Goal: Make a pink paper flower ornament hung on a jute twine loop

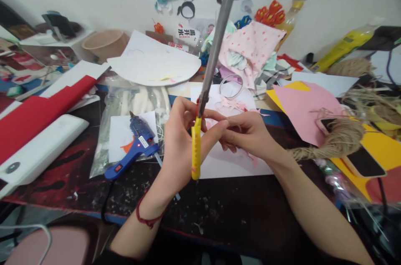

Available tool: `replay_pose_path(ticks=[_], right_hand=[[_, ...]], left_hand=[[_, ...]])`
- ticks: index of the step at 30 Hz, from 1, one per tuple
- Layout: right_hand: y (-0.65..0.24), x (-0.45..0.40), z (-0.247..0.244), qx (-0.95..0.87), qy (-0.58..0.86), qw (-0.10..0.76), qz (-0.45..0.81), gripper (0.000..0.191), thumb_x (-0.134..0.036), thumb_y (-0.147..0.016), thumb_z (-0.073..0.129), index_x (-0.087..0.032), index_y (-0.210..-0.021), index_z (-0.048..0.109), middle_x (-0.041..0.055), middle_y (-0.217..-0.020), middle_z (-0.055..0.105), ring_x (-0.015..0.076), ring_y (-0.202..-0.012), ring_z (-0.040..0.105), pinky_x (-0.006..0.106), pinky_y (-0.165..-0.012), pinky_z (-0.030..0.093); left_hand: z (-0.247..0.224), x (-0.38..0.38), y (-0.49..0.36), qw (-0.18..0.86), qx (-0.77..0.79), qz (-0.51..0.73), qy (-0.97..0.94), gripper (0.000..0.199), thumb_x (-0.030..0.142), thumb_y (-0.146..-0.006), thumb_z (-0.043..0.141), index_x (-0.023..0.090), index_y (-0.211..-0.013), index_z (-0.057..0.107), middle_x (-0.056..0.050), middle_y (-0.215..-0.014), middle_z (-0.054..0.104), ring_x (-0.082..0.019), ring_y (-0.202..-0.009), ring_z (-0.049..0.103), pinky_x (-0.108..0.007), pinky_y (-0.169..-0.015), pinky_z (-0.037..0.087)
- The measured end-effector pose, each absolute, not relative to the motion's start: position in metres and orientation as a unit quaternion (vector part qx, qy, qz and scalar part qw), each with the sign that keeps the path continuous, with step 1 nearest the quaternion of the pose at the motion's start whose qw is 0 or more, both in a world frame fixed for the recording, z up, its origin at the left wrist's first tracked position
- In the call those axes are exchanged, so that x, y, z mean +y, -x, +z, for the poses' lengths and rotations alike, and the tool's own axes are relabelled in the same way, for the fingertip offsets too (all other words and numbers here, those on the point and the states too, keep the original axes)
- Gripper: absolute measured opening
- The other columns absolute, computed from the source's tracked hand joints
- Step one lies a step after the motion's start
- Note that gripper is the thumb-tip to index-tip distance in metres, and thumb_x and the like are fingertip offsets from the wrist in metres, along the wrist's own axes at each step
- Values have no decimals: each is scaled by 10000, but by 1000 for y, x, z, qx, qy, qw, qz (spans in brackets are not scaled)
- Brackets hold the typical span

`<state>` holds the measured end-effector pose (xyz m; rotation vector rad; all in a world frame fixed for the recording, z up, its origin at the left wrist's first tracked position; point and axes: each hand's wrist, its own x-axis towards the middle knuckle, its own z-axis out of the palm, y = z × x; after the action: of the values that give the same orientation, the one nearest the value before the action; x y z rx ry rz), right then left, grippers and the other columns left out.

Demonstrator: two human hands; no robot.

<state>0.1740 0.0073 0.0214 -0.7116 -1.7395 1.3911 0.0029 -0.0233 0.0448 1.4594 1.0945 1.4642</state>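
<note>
My left hand [180, 144] is closed, with scissors [196, 148] hooked at it; they appear edge-on, yellow handle low and long grey blade pointing up. My right hand [247, 133] is closed in a pinch, its fingertips meeting those of my left hand. Whatever lies between the fingertips is too small and covered to name. Under both hands lies a white paper sheet [232, 169] with pink scraps [233, 104] on it. A roll of tape [231, 86] is just beyond my fingers. Left of my left hand rests a blue glue gun [138, 144] with its light on.
A clear plastic bag [114, 98] lies under the glue gun. Farther left are a white oblong device [53, 144] and red sheet material [46, 114]. On the right sit pink paper [303, 106], a twine coil [341, 135] and a phone [365, 160]. Dotted cloth [253, 48] is heaped behind.
</note>
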Motion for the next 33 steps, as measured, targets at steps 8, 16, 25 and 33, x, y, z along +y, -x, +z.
replay_pose_path(ticks=[8, 16, 25, 33], right_hand=[[-170, 6, 23, -645, 285, 442, 554, 65, -145, -826, 778, -189, -783, 755, -46, -617, 663, 43, -529, 591, 147, -496, 475], [-166, 4, 21, -600, 282, 479, 576, 104, -174, -814, 800, -203, -909, 768, -42, -646, 692, 52, -486, 605, 162, -462, 489], [-164, 2, 24, -628, 306, 458, 551, 95, -191, -816, 799, -168, -755, 729, -46, -607, 660, 36, -460, 564, 161, -430, 449], [-164, 3, 25, -613, 303, 556, 473, 62, -176, -863, 744, -180, -819, 701, -30, -747, 644, 20, -498, 535, 155, -426, 445]], left_hand=[[46, -23, -6, 404, 427, 609, -533, 366, 230, -768, 817, 219, -901, 476, 26, -747, 685, -110, -626, 598, -256, -551, 450], [44, -22, -10, 418, 424, 617, -515, 360, 213, -782, 795, 223, -911, 459, 15, -799, 699, -97, -583, 581, -258, -523, 448], [38, -19, -10, 399, 415, 616, -538, 383, 319, -805, 807, 230, -942, 461, 22, -798, 655, -101, -614, 569, -267, -561, 491], [20, -18, 9, 246, 383, 612, -647, 487, 552, -788, 786, 218, -1000, 503, 9, -851, 499, -135, -742, 509, -296, -639, 438]])
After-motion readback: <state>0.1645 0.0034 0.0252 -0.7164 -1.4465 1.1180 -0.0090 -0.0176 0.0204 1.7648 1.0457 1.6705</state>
